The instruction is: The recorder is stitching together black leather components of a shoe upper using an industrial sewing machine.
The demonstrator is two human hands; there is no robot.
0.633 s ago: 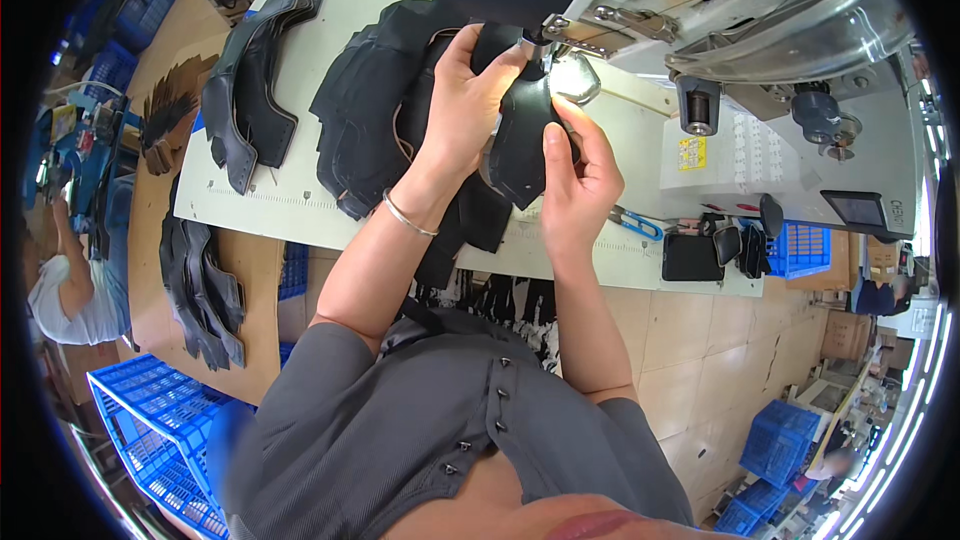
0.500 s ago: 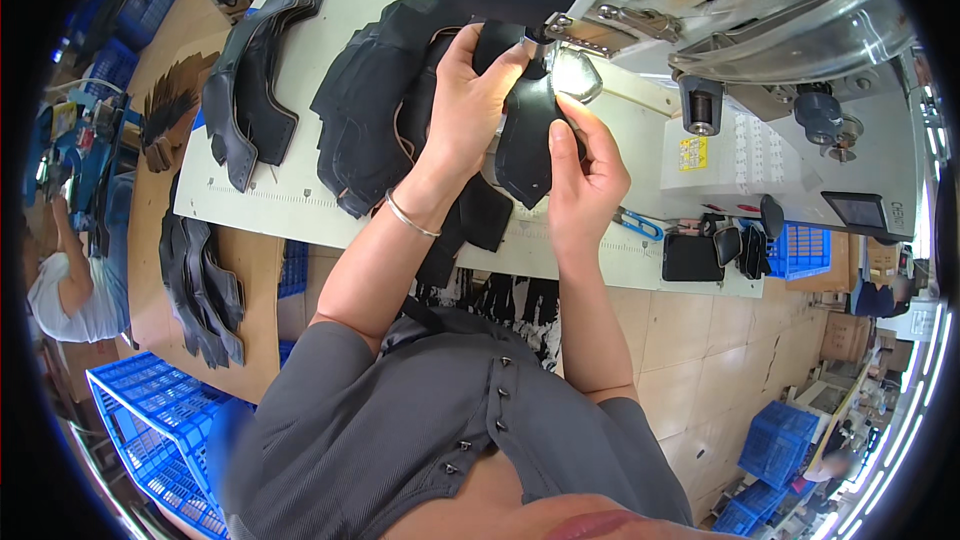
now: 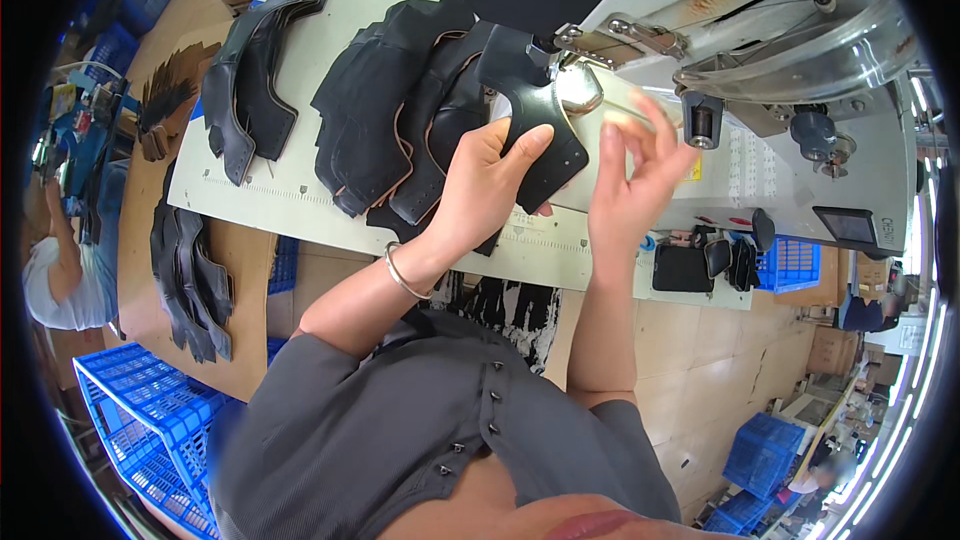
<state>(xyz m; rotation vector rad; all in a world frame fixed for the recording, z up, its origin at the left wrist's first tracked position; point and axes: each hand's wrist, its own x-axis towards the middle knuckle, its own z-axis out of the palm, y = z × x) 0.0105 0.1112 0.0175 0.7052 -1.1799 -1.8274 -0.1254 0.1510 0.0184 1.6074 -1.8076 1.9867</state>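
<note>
My left hand grips a curved black leather shoe-upper piece, thumb on top and fingers underneath. The far end of the piece lies at the lit needle area of a sewing machine. A row of small holes shows near its right-hand edge. Off the leather, my right hand is raised in front of the machine, fingers apart and slightly blurred, with nothing in them. Just left of the held piece, more black leather pieces lie overlapped in a stack on the white machine table.
Two more curved pieces lie at the table's left. Others rest on a brown board beside a blue crate. At the right of the table sit a black case and small dark items. A co-worker is at far left.
My right hand has let go of the leather and lifted to the right. My left hand has moved nearer to me along the piece, which now shows its wider curved outline.
</note>
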